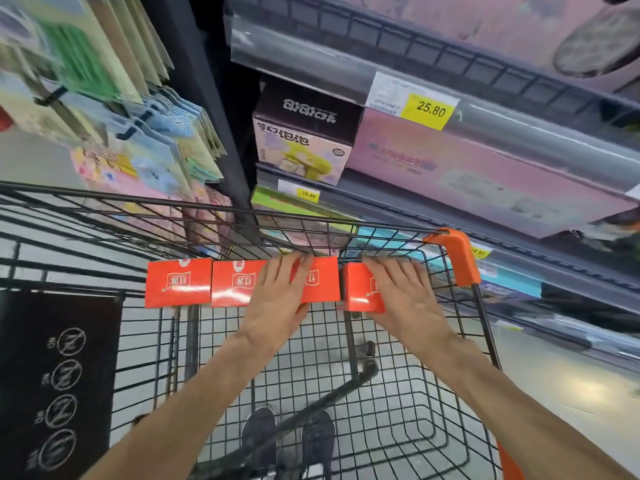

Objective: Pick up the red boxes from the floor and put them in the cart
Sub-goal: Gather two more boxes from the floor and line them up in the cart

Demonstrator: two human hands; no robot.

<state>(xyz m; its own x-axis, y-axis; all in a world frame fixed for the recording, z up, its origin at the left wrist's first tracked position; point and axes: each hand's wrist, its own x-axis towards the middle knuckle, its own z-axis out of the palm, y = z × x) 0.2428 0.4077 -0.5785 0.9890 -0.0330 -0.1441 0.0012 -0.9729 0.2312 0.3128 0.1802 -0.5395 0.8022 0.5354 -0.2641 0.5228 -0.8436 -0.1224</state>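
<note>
Four red boxes stand in a row inside the black wire cart (pixel 131 201), against its far wall. The two left ones (pixel 178 284) (pixel 232 285) stand free. My left hand (pixel 277 299) lies over the third red box (pixel 323 284), fingers flat on its face and thumb under its lower edge. My right hand (pixel 405 292) holds the fourth red box (pixel 360 289) the same way, near the cart's right wall. That box sits slightly apart from the third and a little lower.
An orange plastic corner (pixel 457 254) caps the cart's far right rim. A black sign panel (pixel 59 375) hangs on the cart's left side. Store shelves with toy boxes (pixel 304 147) and price tags (pixel 429 110) rise right behind the cart; hanging packets (pixel 145 140) at left. My shoes (pixel 259 431) show through the mesh.
</note>
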